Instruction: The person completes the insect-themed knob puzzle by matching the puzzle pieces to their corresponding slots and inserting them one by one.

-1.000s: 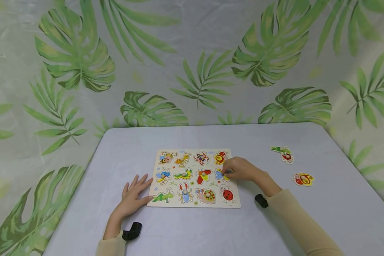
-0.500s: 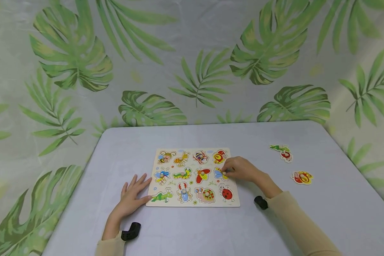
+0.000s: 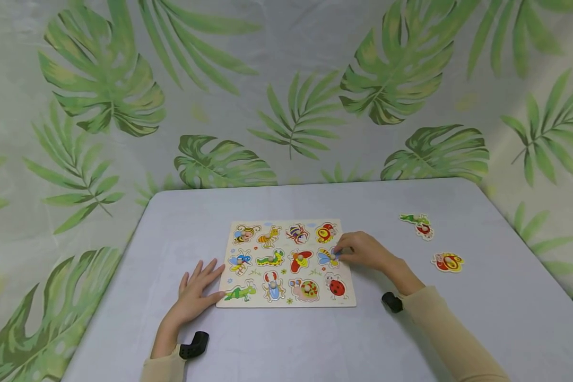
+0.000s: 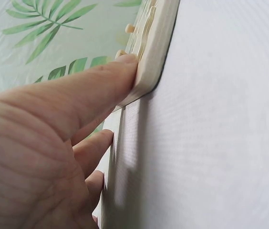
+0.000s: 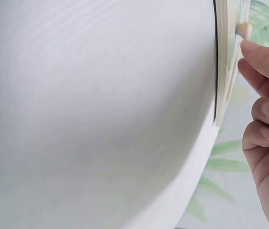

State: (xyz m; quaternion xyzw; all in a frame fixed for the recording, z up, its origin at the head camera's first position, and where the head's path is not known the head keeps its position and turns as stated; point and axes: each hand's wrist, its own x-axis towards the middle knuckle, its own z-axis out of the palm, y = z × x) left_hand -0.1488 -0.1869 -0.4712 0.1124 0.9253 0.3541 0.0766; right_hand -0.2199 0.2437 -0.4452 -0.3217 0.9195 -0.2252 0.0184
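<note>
A wooden knob puzzle board [image 3: 286,305] with bright insect pictures lies flat on the table. My left hand [image 3: 194,293] spreads along its left edge, fingers fairly straight. In the left wrist view the thumb [image 4: 110,78] presses on the board's corner and the other fingertips sit at its side. My right hand [image 3: 365,250] is at the right edge, beside the blue-winged insect piece [image 3: 326,256] in the middle row. In the right wrist view, thumb and forefinger are just off a wooden knob [image 5: 243,30], with nothing held; the other fingers curl loosely.
Right of the board lie loose pieces: a green grasshopper [image 3: 409,218], a red ladybug [image 3: 424,230] touching it, and a red-and-yellow insect [image 3: 448,262] nearer me. The table [image 3: 277,345] meets a leaf-patterned cloth [image 3: 310,63] at the back. A black wrist camera [image 3: 194,345] sits on my left wrist.
My right thumb and forefinger have drawn slightly right, off the blue-winged piece, so more of it and its knob shows. The left hand keeps its place on the board.
</note>
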